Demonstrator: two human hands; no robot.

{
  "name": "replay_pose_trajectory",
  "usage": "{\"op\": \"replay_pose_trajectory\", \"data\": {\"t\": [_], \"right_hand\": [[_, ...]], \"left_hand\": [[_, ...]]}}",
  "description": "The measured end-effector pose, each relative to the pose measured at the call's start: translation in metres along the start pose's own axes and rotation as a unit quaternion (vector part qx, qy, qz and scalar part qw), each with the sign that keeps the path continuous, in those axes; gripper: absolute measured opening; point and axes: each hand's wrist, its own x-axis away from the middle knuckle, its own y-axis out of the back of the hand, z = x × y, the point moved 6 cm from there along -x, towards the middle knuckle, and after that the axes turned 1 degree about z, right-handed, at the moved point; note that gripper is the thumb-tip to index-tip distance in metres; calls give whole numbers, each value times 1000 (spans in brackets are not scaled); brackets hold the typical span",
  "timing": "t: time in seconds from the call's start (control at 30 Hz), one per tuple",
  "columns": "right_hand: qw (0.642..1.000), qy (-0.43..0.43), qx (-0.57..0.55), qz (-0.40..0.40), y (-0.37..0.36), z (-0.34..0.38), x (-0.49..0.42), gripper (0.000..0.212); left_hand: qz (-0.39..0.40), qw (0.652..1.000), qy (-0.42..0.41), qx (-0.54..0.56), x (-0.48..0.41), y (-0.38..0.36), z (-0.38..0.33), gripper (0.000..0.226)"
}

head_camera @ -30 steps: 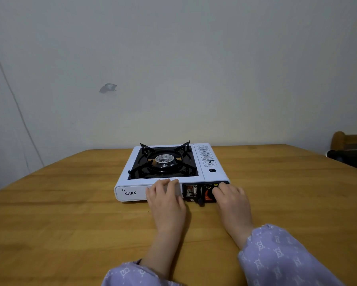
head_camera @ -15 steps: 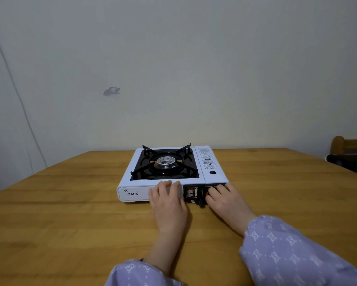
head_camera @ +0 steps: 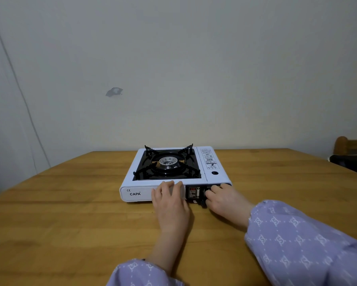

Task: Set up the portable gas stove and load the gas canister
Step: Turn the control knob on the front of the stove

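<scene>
A white portable gas stove (head_camera: 141, 193) marked CAPA sits on the wooden table (head_camera: 70, 219), its black burner (head_camera: 167, 162) and pan supports facing up. The canister compartment lid (head_camera: 211, 162) on the stove's right side is closed, and no gas canister shows. My left hand (head_camera: 170, 203) lies flat on the table with its fingertips pressed against the stove's front panel. My right hand (head_camera: 225, 200) is curled over the control knob at the front right and hides it. A small black lever (head_camera: 202, 202) pokes out just left of those fingers.
A plain wall rises behind the far table edge, with a cable running down its left side. A wooden chair back (head_camera: 350, 148) and a dark object (head_camera: 348, 162) stand beyond the table's right edge.
My right hand has slid left over the control knob, which was visible a second ago, and its forearm has dropped and swung outward. The left hand has stayed against the front panel.
</scene>
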Motion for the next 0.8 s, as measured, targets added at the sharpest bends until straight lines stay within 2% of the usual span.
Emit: {"op": "replay_pose_trajectory", "data": {"t": [0.17,0.27,0.53,0.7,0.8], "right_hand": [[998,43,18,35,-1,1,-4,18],[999,40,24,21,2,-1,-2,18],[989,-85,-58,-103,12,-11,15,27],[979,-132,-106,-115,11,-9,17,35],[974,-148,-126,-121,9,-9,16,36]], "left_hand": [[4,1000,0,-1,0,0,0,44],[2,1000,-4,-4,0,1,-1,44],[8,1000,-2,-10,0,-1,0,44],[3,1000,-17,-22,0,2,-1,47],[15,997,-58,-56,1,3,0,50]]}}
